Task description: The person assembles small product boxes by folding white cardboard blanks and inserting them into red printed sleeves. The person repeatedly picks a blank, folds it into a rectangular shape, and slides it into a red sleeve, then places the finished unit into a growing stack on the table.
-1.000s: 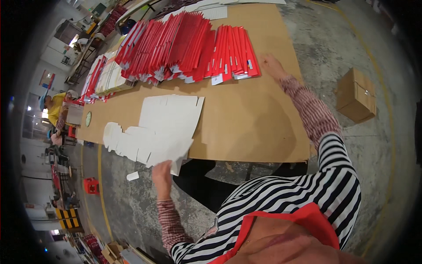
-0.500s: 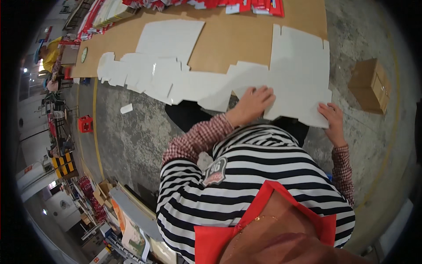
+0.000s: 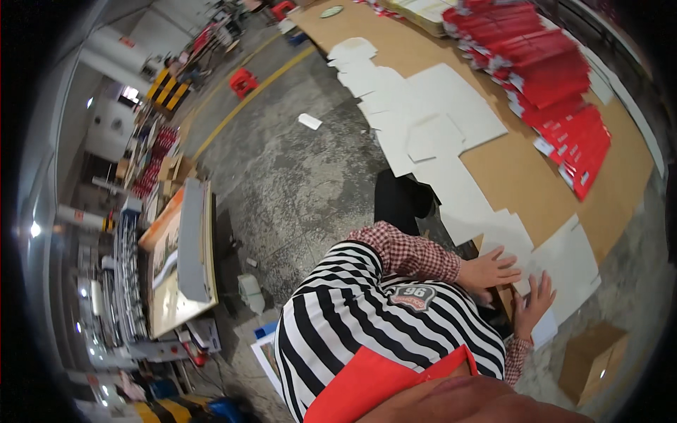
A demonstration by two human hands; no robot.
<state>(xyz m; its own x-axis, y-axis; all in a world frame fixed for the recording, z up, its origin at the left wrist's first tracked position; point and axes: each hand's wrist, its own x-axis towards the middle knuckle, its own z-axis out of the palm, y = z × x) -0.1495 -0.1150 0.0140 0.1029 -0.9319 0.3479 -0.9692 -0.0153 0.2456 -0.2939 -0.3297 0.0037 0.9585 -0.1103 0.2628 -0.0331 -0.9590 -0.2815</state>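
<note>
White die-cut cardboard blanks (image 3: pixel 474 201) lie overlapping in a row along the near edge of the brown-topped table (image 3: pixel 518 173). My left hand (image 3: pixel 491 270) rests on the near end of this row, its fingers spread over the white board. Close beside it, my right hand (image 3: pixel 534 303) lies with fingers apart on the end blank (image 3: pixel 564 262), which has slots and cut edges. Both palms face down, and neither hand is gripping anything that shows. A dark gap is visible between my hands and my body.
Red flat packets (image 3: pixel 536 70) are heaped along the table's far side. An open brown carton (image 3: pixel 594 363) stands on the floor at right. A red stool (image 3: pixel 243 83) and a white scrap (image 3: pixel 309 121) are on the concrete floor, with a machine (image 3: pixel 180 261) at left.
The view has swung round, so the table now runs diagonally at the right. My right hand has moved from the blank's outer edge to close beside my left hand.
</note>
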